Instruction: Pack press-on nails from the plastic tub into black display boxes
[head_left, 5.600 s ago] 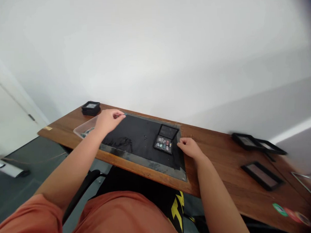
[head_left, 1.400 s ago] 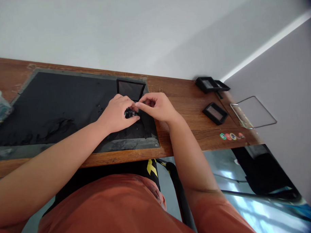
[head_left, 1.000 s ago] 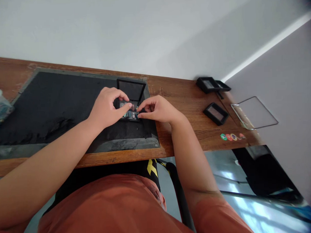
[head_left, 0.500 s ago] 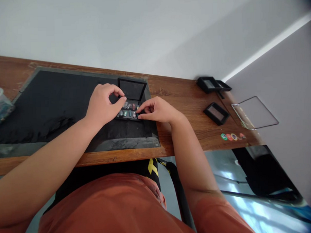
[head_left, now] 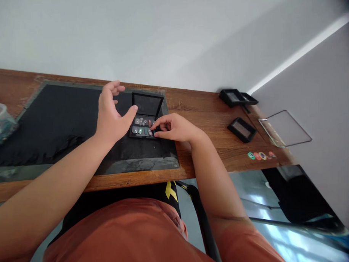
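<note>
A small black case (head_left: 134,133) lies on the black mat, its lid (head_left: 147,104) raised at the back. Inside are two rows of small shiny pieces (head_left: 140,130), silvery, green and pinkish, that look like false nails. My left hand (head_left: 112,112) is just left of the case, thumb and fingers spread, holding nothing. At the right end of the case is my right hand (head_left: 170,127), thumb and index finger close together over the last pieces. Whatever lies between those fingertips is too small to make out.
The dark mat (head_left: 62,119) covers the wooden table (head_left: 196,107). A clear plastic tub (head_left: 1,121) stands at the far left. Black boxes (head_left: 242,129) lie on the right, near round stickers (head_left: 257,156) and a thin metal frame (head_left: 286,129). A wall rises behind.
My left hand has opened and its fingers have lifted up and away from the case. The right hand stays at the case's right end, its fingertips shifted slightly.
</note>
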A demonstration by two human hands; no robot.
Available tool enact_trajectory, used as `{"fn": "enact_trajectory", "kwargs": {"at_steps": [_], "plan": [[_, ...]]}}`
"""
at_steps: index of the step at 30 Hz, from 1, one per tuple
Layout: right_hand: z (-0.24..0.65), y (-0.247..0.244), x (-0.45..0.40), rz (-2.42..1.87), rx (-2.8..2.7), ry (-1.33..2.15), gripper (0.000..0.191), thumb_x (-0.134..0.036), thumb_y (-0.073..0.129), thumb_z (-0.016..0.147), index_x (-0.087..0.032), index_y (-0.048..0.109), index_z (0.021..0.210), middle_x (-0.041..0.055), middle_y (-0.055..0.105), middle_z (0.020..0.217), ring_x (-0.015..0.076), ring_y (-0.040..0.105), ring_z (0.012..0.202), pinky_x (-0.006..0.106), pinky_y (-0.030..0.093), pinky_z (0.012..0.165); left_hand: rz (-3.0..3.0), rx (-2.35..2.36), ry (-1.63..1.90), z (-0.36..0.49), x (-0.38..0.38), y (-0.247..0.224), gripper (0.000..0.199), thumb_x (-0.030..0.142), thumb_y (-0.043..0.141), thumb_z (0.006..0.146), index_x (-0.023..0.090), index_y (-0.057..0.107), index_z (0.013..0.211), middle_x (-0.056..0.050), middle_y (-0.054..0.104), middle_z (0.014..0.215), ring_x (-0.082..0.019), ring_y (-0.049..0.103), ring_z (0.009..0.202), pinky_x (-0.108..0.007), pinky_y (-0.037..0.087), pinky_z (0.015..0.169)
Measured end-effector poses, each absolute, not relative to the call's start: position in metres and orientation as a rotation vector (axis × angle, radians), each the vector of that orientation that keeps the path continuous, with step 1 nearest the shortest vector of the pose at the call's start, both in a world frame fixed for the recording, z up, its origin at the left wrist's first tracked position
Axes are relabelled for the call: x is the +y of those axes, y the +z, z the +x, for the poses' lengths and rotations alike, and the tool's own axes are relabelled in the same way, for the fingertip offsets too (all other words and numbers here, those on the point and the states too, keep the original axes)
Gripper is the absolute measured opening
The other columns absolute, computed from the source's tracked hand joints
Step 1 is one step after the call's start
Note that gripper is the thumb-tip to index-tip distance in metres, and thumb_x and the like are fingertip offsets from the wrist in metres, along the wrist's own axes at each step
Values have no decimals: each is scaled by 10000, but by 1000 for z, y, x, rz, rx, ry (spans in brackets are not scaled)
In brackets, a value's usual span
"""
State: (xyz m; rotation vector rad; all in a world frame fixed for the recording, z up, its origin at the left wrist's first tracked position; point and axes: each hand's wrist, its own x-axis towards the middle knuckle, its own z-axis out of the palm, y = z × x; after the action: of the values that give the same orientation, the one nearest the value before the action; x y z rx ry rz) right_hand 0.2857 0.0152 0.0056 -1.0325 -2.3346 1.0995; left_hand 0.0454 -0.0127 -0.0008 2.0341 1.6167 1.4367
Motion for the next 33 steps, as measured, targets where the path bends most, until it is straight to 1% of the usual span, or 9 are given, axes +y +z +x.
{"fn": "enact_trajectory", "kwargs": {"at_steps": [4, 10, 14, 18, 22, 25, 28, 30, 33], "plan": [[285, 5, 15, -1026, -2329, 1118, 234, -303, 752, 791, -147, 758, 965, -81, 460, 594, 73, 384, 535, 248, 293, 553, 2060, 1584, 1405, 47, -10, -7, 667, 346, 662, 880, 325, 346, 1467, -103, 562, 1429, -293, 535, 1362, -508, 511, 1046], [287, 5, 16, -968, -2310, 1192, 156, -258, 756, 773, -166, 670, 865, -94, 449, 586, 67, 374, 536, 235, 301, 560, 2078, 1606, 1384, 46, -10, -6, 693, 306, 672, 876, 346, 332, 1478, -101, 558, 1433, -289, 532, 1370, -505, 515, 1053], [288, 7, 16, -977, -2289, 1222, 115, -242, 732, 763, -155, 676, 814, -70, 504, 601, 72, 422, 546, 238, 318, 561, 2054, 1576, 1410, 43, -8, -8, 745, 296, 694, 849, 352, 326, 1495, -107, 561, 1433, -317, 537, 1355, -529, 514, 1033], [287, 7, 16, -980, -2288, 1205, 88, -225, 715, 766, -148, 702, 809, -42, 573, 638, 81, 477, 580, 243, 354, 593, 2058, 1563, 1435, 42, -6, -12, 726, 333, 671, 868, 358, 309, 1496, -103, 561, 1435, -311, 539, 1344, -524, 516, 1010], [286, 7, 16, -948, -2314, 1213, 92, -218, 695, 784, -147, 737, 825, -38, 572, 639, 83, 462, 590, 249, 353, 608, 2067, 1610, 1447, 41, -7, -9, 643, 407, 631, 894, 354, 351, 1471, -72, 592, 1417, -299, 537, 1342, -532, 491, 1023], [287, 8, 16, -917, -2351, 1204, 136, -185, 673, 778, -148, 766, 870, -31, 598, 680, 84, 455, 604, 252, 354, 617, 2110, 1728, 1420, 40, -10, -4, 598, 537, 512, 953, 345, 344, 1494, -11, 613, 1408, -272, 506, 1368, -523, 454, 1027], [288, 11, 14, -930, -2387, 1164, 210, -124, 631, 744, -149, 784, 885, -20, 632, 730, 85, 463, 620, 254, 354, 619, 2153, 1798, 1354, 39, -10, -1, 618, 620, 388, 978, 331, 316, 1519, 22, 638, 1375, -250, 475, 1390, -534, 423, 1020], [288, 14, 13, -965, -2397, 1152, 239, -105, 611, 726, -147, 790, 879, -21, 634, 725, 87, 469, 621, 255, 352, 615, 2146, 1779, 1355, 39, -9, -1, 626, 622, 391, 961, 317, 317, 1503, 15, 630, 1386, -256, 476, 1387, -552, 419, 1015], [287, 17, 11, -1006, -2390, 1133, 248, -99, 608, 723, -140, 797, 878, -15, 644, 728, 90, 478, 622, 256, 359, 613, 2058, 1725, 1400, 40, -9, -1, 635, 609, 485, 906, 319, 353, 1455, 12, 600, 1429, -285, 469, 1391, -582, 413, 1017]]}}
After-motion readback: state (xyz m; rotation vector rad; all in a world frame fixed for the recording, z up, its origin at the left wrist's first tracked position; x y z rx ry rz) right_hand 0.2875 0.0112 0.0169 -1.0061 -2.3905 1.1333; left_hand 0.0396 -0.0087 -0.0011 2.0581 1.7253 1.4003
